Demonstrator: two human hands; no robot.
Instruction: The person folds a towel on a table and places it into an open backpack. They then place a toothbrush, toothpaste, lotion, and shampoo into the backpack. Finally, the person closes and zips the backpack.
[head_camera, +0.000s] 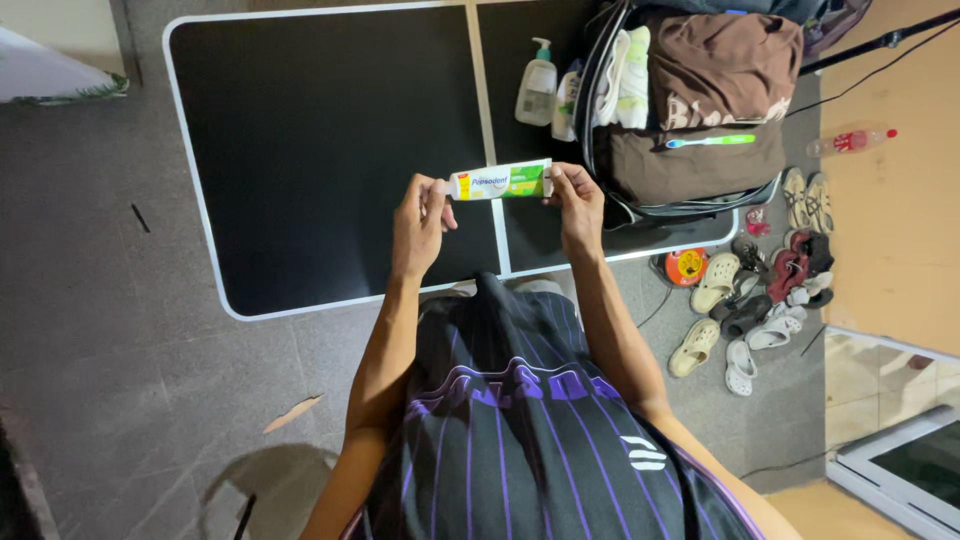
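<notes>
Head view looks straight down at our two hands, raised over the near edge of a black folding table (300, 150). Between them we hold a toothpaste tube (500, 182), white with green and yellow print, lying level and crosswise in the air just above the tabletop. Our left hand (418, 222) closes its fingertips on the tube's left end, where the red and yellow band sits; our right hand (577, 200) pinches the tube's right end between thumb and fingers. Both grips are narrow, fingers curled in, palms turned toward each other.

Just beyond the tube, an open black bag (690, 110) rests on the right part of the table, packed with folded brown clothing (725, 65). A toothbrush (710, 141) with a blue handle and green head lies across the top of that clothing. Beside the bag, on its left, stands a pump bottle (537, 85) of clear liquid, with a second smaller container touching it.

On the grey floor to the right of the table, a heap of sandals and shoes (760, 290) lies near the wall, and a plastic bottle (850, 140) with a red cap lies on its side farther back.
</notes>
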